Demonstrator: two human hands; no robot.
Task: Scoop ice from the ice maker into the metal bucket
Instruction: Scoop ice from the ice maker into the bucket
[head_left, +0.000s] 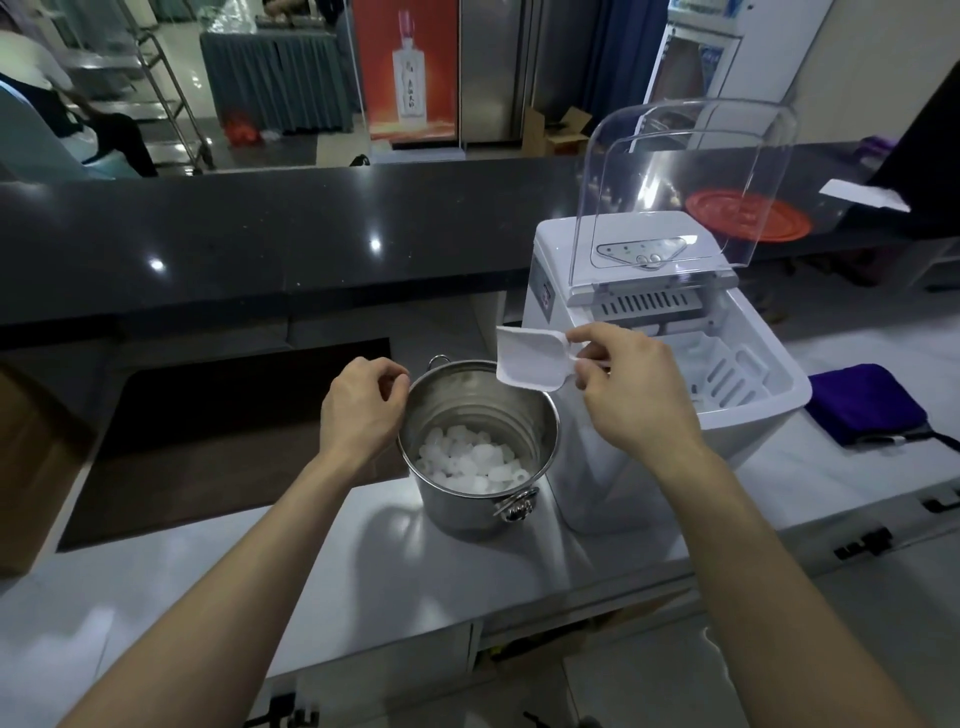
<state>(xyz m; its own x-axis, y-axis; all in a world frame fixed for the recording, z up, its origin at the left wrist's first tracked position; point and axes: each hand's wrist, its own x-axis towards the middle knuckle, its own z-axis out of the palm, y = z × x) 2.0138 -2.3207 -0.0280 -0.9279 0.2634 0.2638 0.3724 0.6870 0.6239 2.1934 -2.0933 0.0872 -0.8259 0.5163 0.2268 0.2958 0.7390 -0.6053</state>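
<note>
The metal bucket (467, 405) stands on the white counter with a layer of ice pieces (470, 465) at its bottom. My left hand (361, 408) rests on the bucket's left rim, fingers curled on it. My right hand (631, 387) holds a white plastic scoop (532, 358) by its handle, tilted over the bucket's far right rim; the scoop looks empty. The white ice maker (665, 332) stands just right of the bucket, its clear lid (685, 176) raised and its white basket (722, 369) exposed.
A dark raised bar top (260, 234) runs behind the counter, with a red disc (748, 215) on it. A purple cloth (865, 402) lies right of the ice maker. A dark recess (234, 431) opens left of the bucket.
</note>
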